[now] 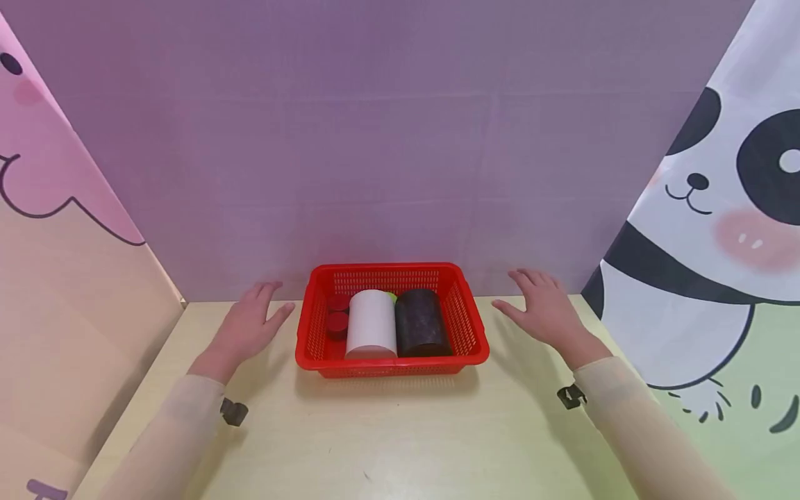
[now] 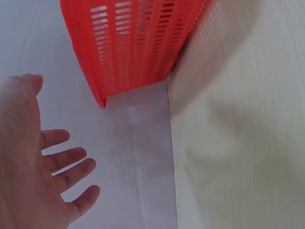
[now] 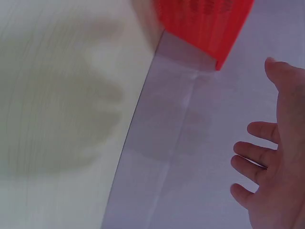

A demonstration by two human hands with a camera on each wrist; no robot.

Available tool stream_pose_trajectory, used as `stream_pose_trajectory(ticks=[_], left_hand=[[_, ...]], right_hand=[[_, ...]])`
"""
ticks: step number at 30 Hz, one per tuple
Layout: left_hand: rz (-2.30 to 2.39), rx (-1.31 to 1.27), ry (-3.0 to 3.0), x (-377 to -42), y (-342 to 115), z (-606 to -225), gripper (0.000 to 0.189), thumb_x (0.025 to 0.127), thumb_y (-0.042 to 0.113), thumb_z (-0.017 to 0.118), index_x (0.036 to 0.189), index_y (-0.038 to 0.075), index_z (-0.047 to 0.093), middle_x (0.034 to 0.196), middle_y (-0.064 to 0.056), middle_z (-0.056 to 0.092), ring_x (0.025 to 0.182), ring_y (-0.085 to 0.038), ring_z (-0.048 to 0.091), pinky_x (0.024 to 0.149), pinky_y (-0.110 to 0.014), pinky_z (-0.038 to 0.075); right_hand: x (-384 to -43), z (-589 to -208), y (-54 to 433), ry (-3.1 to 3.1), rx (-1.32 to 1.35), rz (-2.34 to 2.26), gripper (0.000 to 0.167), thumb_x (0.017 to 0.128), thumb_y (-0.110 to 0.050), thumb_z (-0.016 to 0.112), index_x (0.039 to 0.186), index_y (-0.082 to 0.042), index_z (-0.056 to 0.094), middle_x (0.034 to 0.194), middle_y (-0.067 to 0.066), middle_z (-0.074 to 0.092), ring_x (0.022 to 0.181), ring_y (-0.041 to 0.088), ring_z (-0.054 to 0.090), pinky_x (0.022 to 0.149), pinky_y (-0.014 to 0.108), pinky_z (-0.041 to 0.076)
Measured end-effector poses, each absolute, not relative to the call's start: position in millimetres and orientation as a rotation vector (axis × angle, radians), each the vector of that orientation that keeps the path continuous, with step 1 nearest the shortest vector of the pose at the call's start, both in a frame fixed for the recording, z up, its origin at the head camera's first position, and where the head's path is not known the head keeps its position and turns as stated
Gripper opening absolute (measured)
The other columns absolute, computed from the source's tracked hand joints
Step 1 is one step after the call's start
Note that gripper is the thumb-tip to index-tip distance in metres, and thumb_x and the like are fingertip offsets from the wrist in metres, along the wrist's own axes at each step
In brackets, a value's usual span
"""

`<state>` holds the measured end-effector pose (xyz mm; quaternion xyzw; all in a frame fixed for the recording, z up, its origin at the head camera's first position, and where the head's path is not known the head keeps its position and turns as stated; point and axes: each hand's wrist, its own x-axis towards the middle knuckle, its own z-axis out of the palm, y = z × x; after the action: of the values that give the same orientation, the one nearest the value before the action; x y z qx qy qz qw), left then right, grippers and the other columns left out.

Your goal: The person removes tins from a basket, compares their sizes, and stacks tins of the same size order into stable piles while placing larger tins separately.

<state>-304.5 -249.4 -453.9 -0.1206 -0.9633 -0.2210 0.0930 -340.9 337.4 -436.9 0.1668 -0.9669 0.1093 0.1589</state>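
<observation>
A red plastic basket [image 1: 394, 367] with slotted walls stands on the table in the head view. Inside it lie a white cylinder [image 1: 372, 323] and a black cylinder [image 1: 421, 323] side by side. Two small dark-red round things [image 1: 337, 323] are at the basket's left, and a bit of something yellow-green [image 1: 392, 296] peeks out behind the cylinders, mostly hidden. My left hand [image 1: 246, 326] hovers left of the basket, fingers spread and relaxed, touching nothing. On the other side my right hand [image 1: 544, 316] is held likewise, apart from the basket. Both wrist views show loosely extended fingers with nothing in them.
The pale wooden table [image 1: 400, 437] extends in front of the basket. Behind it rises a purple-grey cloth wall [image 1: 400, 153]. Printed side panels flank the table, a pink figure [image 1: 56, 160] at left and a panda [image 1: 700, 243] at right.
</observation>
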Motion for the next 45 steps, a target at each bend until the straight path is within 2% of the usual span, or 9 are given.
stream_pose_trajectory(ticks=[5,11,20,27,34,45], left_hand=[[-0.738,-0.403,-2.843,-298.9,-247.2,-455.1,0.074,0.112,0.047,0.060,0.168,0.003,0.039,0.170,-0.023,0.040,0.157,-0.047,0.038,0.124,-0.071,0.037],[-0.814,-0.448,-2.853,-291.4,-241.1,-457.6,0.083,0.106,0.054,0.068,0.169,0.009,0.037,0.171,-0.017,0.037,0.158,-0.042,0.038,0.120,-0.070,0.043],[-0.891,-0.575,-2.872,-281.8,-231.5,-465.9,0.099,0.101,0.056,0.075,0.175,0.011,0.026,0.179,-0.014,0.028,0.164,-0.041,0.028,0.125,-0.069,0.037],[-0.900,-0.613,-2.898,-277.3,-223.1,-472.1,0.111,0.095,0.054,0.083,0.178,0.016,0.019,0.183,-0.009,0.023,0.166,-0.038,0.026,0.122,-0.068,0.043],[-0.895,-0.655,-2.892,-274.8,-218.0,-475.7,0.115,0.094,0.054,0.084,0.178,0.010,0.018,0.184,-0.010,0.018,0.167,-0.038,0.022,0.124,-0.067,0.040],[-0.901,-0.659,-2.915,-278.8,-215.5,-489.7,0.124,0.090,0.067,0.081,0.179,0.012,0.014,0.186,-0.007,0.011,0.169,-0.038,0.016,0.122,-0.066,0.043]], right_hand=[[-333.3,-429.9,325.3,-2.774,0.445,0.612,0.076,0.108,-0.054,0.066,0.160,-0.001,0.051,0.160,0.027,0.051,0.151,0.051,0.041,0.124,0.074,0.033],[-324.3,-421.2,311.7,-2.805,0.393,0.848,0.078,0.108,-0.056,0.065,0.164,-0.004,0.047,0.164,0.025,0.048,0.151,0.049,0.042,0.120,0.074,0.040],[-319.8,-417.9,298.2,-2.817,0.396,0.947,0.077,0.107,-0.054,0.068,0.164,-0.006,0.046,0.164,0.025,0.047,0.148,0.046,0.046,0.116,0.071,0.047],[-319.0,-414.9,287.5,-2.825,0.421,0.956,0.073,0.107,-0.045,0.071,0.163,-0.005,0.047,0.163,0.024,0.047,0.148,0.047,0.047,0.114,0.072,0.048],[-318.2,-414.5,281.5,-2.846,0.432,0.978,0.072,0.107,-0.045,0.072,0.164,-0.009,0.047,0.164,0.023,0.047,0.146,0.047,0.048,0.110,0.072,0.052],[-320.6,-415.2,264.0,-2.856,0.505,0.979,0.073,0.104,-0.045,0.075,0.162,-0.008,0.050,0.161,0.020,0.050,0.146,0.043,0.048,0.110,0.070,0.053]])
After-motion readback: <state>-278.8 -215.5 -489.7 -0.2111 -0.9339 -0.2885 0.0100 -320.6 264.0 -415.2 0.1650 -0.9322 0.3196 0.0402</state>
